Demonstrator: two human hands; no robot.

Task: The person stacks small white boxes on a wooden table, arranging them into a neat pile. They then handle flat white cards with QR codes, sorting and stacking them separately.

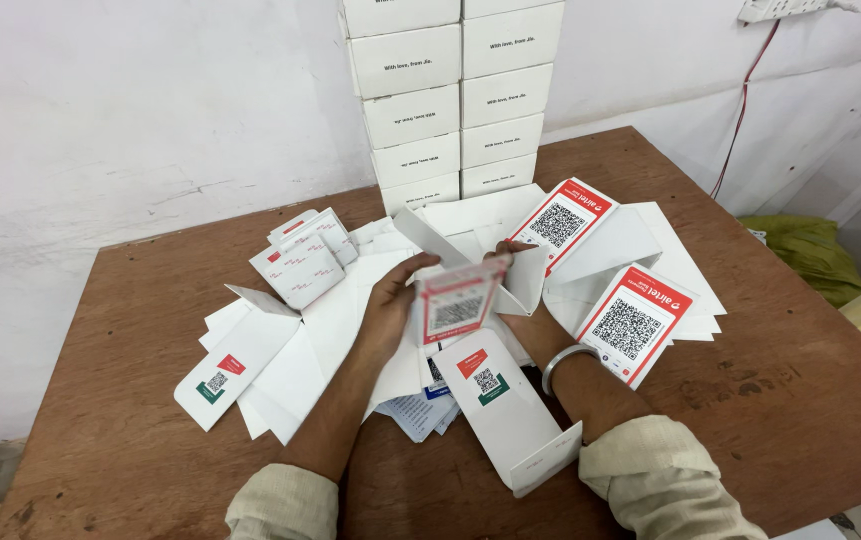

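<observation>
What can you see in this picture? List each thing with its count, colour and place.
boxes: about ten, white, stacked in two columns at the wall
table: one, brown wood
flat cartons: many, white, spread over the table's middle
code cards: two lying flat, red and white, right of the hands
held card: one, red and white, blurred, between both hands
open carton: one, white, nearest the person
small packs: a few, white with red marks, left of the stack
cloth: one, green, far right
cable: one, red, on the wall
bangle: one, silver, right wrist
left hand: on the held card
right hand: on a carton flap
</observation>
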